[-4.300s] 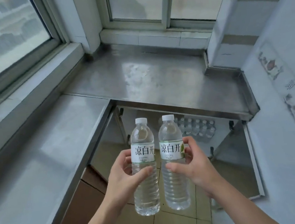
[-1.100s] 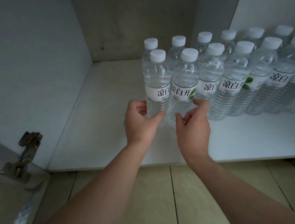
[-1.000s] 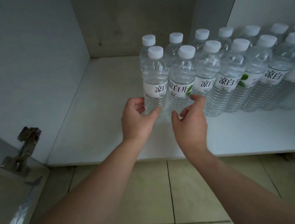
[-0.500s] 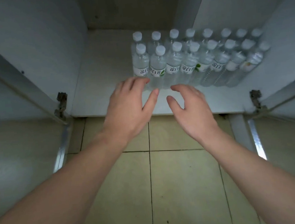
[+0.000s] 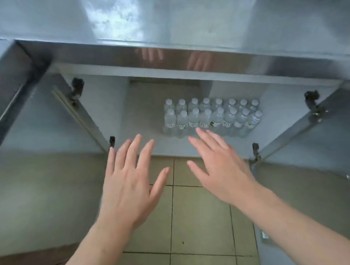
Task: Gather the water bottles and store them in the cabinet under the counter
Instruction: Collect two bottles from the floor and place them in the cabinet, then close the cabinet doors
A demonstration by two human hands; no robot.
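Both grips released: left hand [image 5: 130,192] and right hand [image 5: 220,170] spread, empty (palms down) before clear white-capped plastic water bottles [image 5: 211,117] standing in two rows.

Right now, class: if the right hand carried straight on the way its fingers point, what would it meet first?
Probably the front row of water bottles on the cabinet shelf. The right hand is open, fingers aimed up-left at them; depth is hard to judge.

head view, looking down, facing cabinet [image 5: 140,105]
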